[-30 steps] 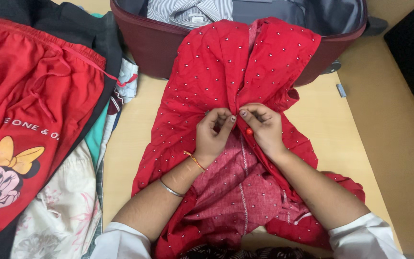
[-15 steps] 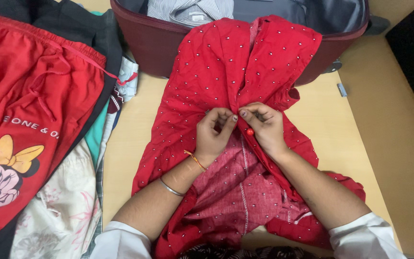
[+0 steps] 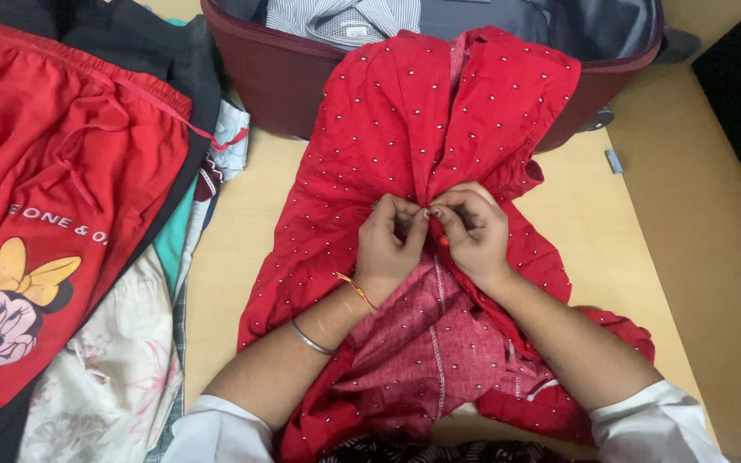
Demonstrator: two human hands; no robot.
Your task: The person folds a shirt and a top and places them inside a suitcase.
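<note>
Red dotted garment [image 3: 370, 146] lies flat on the pale wooden surface [image 3: 225, 257], top edge draped over the rim of the maroon suitcase [image 3: 276, 86]. Left hand [image 3: 388, 244] and right hand [image 3: 473, 231] meet at its centre front, fingers pinched shut on the two fabric edges, thumbs touching; small red button [image 3: 443, 242] just below the right thumb. Clothes pile [image 3: 62, 214] crowds the left side. Bare wood shows between pile and garment, more to the right.
</note>
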